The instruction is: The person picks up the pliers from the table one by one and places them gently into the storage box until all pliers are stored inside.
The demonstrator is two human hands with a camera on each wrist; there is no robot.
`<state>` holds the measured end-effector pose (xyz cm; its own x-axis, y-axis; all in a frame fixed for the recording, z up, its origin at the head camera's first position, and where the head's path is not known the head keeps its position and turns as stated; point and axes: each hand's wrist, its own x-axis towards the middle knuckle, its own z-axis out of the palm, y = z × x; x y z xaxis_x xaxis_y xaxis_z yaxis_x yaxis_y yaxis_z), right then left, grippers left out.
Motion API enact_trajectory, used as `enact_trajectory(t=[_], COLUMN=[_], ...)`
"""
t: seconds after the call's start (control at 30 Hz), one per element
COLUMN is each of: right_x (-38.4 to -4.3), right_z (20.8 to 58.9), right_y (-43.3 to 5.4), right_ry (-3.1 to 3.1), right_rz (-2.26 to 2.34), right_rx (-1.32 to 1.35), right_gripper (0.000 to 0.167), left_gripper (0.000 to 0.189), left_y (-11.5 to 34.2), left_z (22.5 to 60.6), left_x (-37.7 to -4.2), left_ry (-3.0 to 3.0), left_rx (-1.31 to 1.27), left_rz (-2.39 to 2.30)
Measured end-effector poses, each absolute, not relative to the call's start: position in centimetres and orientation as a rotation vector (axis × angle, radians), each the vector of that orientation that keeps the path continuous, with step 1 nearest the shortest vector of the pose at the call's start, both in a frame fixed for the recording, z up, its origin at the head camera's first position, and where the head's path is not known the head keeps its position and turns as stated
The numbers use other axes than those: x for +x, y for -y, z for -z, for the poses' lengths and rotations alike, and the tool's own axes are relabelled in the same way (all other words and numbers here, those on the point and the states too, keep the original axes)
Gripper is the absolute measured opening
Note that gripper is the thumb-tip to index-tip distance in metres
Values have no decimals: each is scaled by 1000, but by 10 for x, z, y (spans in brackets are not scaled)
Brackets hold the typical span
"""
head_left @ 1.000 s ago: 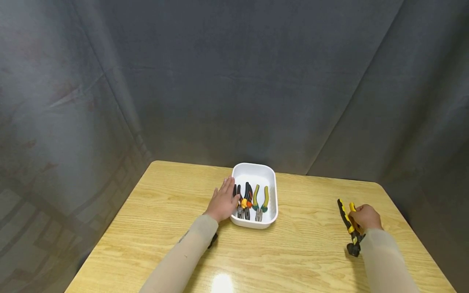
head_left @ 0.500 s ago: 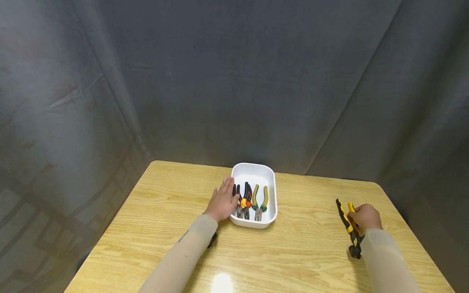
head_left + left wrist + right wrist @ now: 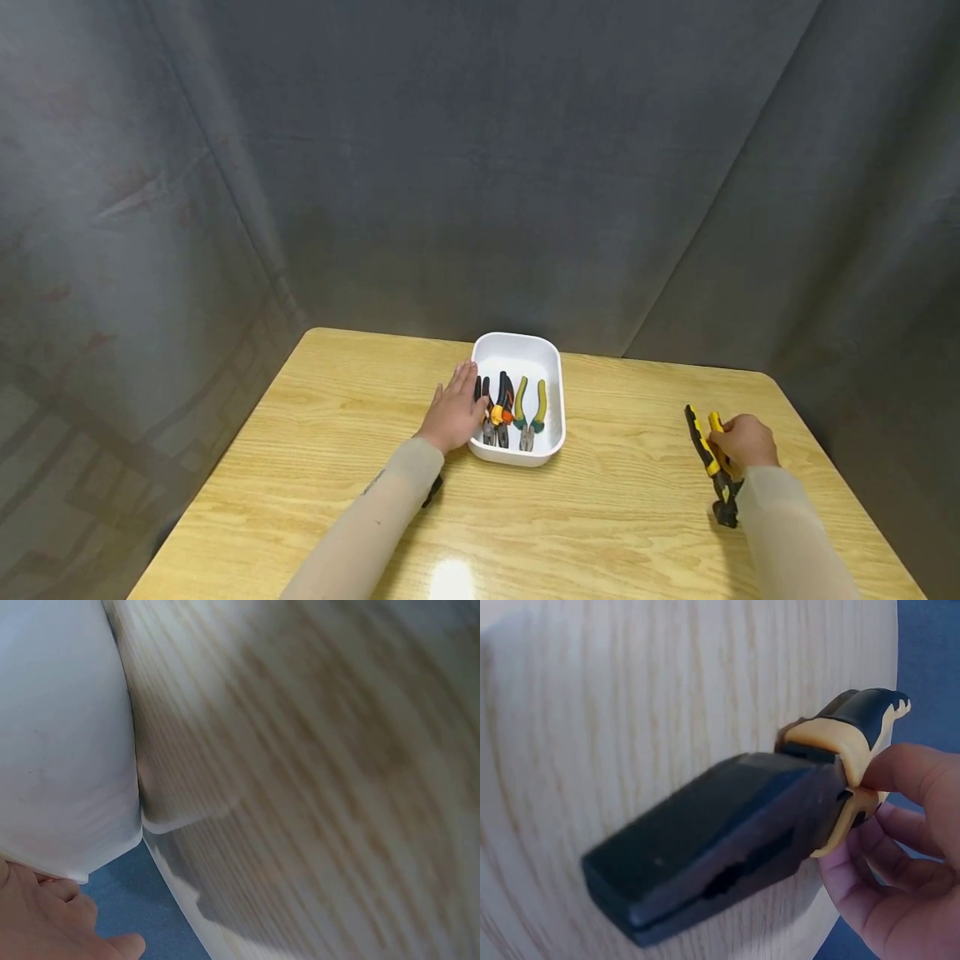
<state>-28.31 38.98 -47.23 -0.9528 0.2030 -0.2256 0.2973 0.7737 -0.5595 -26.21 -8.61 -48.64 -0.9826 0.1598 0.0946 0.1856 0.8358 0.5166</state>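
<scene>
My left hand [image 3: 450, 419] lies against the left side of a white tray [image 3: 561, 408], its fingers straight and the thumb over the rim. In the left wrist view, that hand [image 3: 45, 922] touches the rim at the lower left, below the tray's pale wall [image 3: 67, 735]. At the right of the table, my right hand [image 3: 750, 442] grips yellow-and-black pliers [image 3: 701, 446] by a handle. Up close in the right wrist view, the dark head of these pliers [image 3: 712, 840] points away from the right hand [image 3: 907, 847], its jaws together.
Inside the tray are green-handled pliers [image 3: 540, 408], orange-and-black pliers [image 3: 505, 400] and black-handled pliers [image 3: 489, 435], the last partly hidden by the left hand. A wooden table [image 3: 615, 500] lies beneath. Grey curtains [image 3: 480, 183] hang behind and at both sides.
</scene>
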Motion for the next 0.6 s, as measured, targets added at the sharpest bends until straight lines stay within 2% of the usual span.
enact_trajectory(t=[0.43, 0.6], right_x=[-282, -282], right_z=[469, 471], right_y=[-394, -398], right_ry=[-2790, -2707], right_rz=[955, 1124], right_rx=[390, 423], right_gripper=[28, 31], left_gripper=[66, 66], left_y=[84, 82], left_z=[486, 484], left_x=[-263, -261], left_ry=[2969, 2965], left_rx=[-278, -288], left_rz=[835, 842])
